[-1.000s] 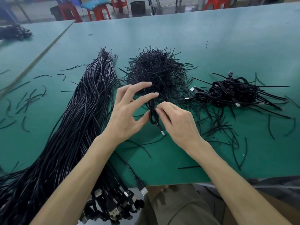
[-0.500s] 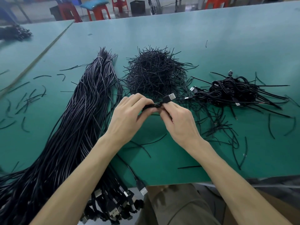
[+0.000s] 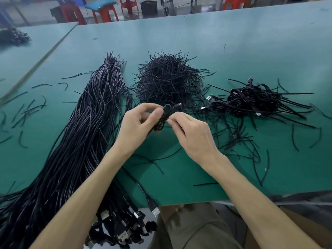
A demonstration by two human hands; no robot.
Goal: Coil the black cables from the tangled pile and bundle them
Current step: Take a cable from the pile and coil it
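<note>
Pinched between both hands, left hand (image 3: 138, 121) and right hand (image 3: 194, 133), sits a small coiled cable (image 3: 164, 116). Its tie seems half-twisted; keep the loops squeezed flat while twisting.

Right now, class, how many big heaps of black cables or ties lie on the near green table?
3: long straight cables at left, short ties in the middle, coiled cables at right. The left hand and right hand hold one more coil; none seems hidden.
</note>
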